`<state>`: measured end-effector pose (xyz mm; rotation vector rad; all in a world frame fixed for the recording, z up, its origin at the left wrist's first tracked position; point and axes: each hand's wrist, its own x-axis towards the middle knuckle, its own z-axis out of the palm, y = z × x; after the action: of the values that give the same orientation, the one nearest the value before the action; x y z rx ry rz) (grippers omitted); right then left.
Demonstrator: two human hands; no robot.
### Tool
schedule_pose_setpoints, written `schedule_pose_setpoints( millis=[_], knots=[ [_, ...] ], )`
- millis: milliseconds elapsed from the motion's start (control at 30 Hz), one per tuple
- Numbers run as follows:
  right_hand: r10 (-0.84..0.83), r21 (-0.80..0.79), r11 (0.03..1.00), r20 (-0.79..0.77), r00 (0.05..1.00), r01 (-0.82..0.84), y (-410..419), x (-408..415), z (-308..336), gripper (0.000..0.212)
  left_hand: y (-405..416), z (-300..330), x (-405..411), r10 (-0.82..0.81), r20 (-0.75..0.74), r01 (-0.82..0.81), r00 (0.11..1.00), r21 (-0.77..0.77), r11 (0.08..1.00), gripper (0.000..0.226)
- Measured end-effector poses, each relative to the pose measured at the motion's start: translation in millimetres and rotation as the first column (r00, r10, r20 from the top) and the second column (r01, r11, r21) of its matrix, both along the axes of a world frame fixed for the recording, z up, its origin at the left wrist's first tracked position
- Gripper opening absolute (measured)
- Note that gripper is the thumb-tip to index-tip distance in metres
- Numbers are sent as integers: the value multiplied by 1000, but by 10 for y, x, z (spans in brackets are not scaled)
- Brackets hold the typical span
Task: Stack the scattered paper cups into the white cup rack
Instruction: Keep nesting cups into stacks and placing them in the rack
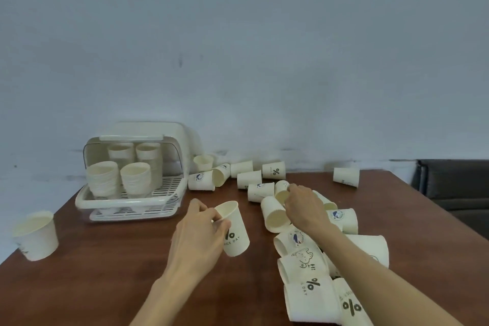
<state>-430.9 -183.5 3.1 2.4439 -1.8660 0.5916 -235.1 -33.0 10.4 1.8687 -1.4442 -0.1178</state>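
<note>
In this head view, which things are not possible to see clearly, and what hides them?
- Right hand: its fingertips are behind the tilted cup, so the grip is unclear.
- Cups under the right forearm: partly covered.
- Bottom-edge cup: cut off by the frame.
- Rear stacks in the cup rack: front stacks hide their lower parts; counts are unreadable.
- Held cup: the left hand covers part of its print.

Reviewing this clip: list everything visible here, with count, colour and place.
cup rack: one, white, lid raised, far left of table.
cup stacks: four, cream, inside the rack.
loose cups: roughly two dozen, white, mostly tipped over, scattered centre to right.
lone cup: one, white, upright, near the table's left edge.
table: one, reddish-brown.
chair: one, dark, far right.
left hand: holds a printed cup.
right hand: grips a cup in the pile.
</note>
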Motion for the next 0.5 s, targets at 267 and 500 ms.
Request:
schedule_pose_setpoints(
  millis=[267,500],
  knots=[
    [-114,-19,993,19,993,115,-401,-522,-26,25,-571,52,-367,-62,17,62,998,-30,998,20],
    [-202,24,979,54,978,201,-699,-992,-72,13,-1019,97,-747,-114,41,116,993,-54,992,24]
  ],
)
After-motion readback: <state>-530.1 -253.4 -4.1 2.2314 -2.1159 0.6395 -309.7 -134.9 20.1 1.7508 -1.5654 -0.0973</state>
